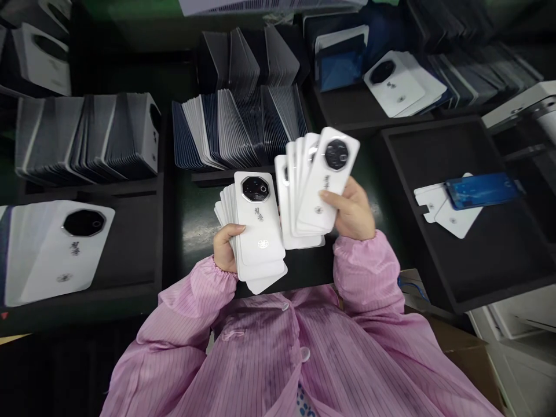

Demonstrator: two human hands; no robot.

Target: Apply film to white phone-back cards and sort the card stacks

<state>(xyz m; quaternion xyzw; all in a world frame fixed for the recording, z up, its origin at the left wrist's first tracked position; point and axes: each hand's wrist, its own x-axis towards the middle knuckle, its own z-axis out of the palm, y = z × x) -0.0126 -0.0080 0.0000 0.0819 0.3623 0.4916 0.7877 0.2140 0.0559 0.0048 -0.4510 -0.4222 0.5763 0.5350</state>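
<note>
My left hand (225, 248) grips a fanned stack of white phone back covers (257, 231), each with a dark round camera ring and small printed marks. My right hand (354, 211) holds a second fan of the same white covers (317, 185), thumb pressed on the front one. Both stacks are held upright over the dark table (195, 220), nearly touching each other. Pink striped sleeves cover both my arms.
Rows of covers stand on edge at the back left (87, 136) and back centre (238, 124). A flat pile of white covers (61, 249) lies at left. A black tray (478, 231) at right holds white covers and a blue one (482, 190). More covers (399, 84) lie at back right.
</note>
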